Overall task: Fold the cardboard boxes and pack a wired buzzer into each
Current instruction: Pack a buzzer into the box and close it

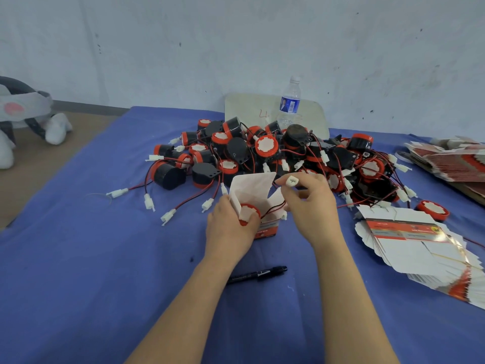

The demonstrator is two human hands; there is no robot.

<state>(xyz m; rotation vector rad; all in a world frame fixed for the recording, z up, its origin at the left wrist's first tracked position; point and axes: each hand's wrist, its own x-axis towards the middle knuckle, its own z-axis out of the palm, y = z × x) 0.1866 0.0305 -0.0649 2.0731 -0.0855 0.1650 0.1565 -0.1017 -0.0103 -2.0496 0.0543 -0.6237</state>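
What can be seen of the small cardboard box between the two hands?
The small cardboard box stands on the blue cloth, its top open, flaps raised. It is white inside, with red and white print on the front. The left hand grips its left side and holds a red-faced buzzer in the opening. The buzzer's wire leads out to the white connector pinched by the right hand.

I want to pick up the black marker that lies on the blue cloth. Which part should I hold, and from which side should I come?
Probably its bare middle, from above, with thumb and finger pinching across the barrel. The black marker lies flat on the blue cloth, and its left end runs behind the left forearm, so the right half is freer.
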